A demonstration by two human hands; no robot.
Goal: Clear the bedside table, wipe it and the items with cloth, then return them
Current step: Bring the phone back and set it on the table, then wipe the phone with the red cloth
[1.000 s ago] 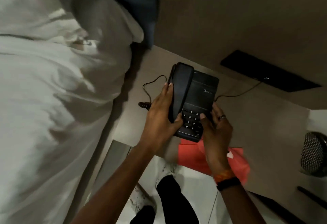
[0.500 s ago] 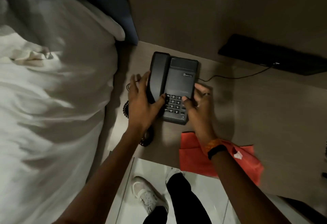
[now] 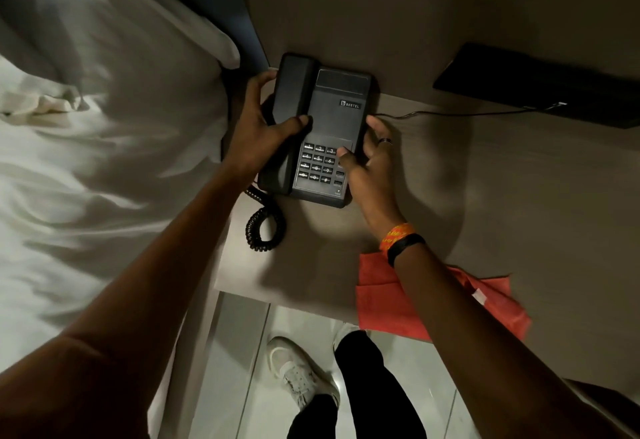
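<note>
A black desk telephone (image 3: 332, 109) sits at the back left corner of the bedside table (image 3: 485, 203), against the wall. My left hand (image 3: 263, 127) wraps around its handset on the left side, thumb across the top. My right hand (image 3: 370, 158) holds the phone's right edge, thumb resting on the keypad. The coiled handset cord (image 3: 259, 227) lies on the table in front of the phone. An orange-red cloth (image 3: 384, 300) lies flat at the table's front edge, partly under my right forearm and hanging slightly over the edge.
A bed with white sheets and a pillow (image 3: 104, 120) fills the left side, close to the table. A thin cable (image 3: 450, 113) runs from the phone to a black wall panel (image 3: 540, 85) at the right. My shoe (image 3: 301, 369) stands on the tiled floor below.
The phone has gone from held above the table to resting at the back left corner by the wall. Both hands stayed on it and slid further up its sides.
</note>
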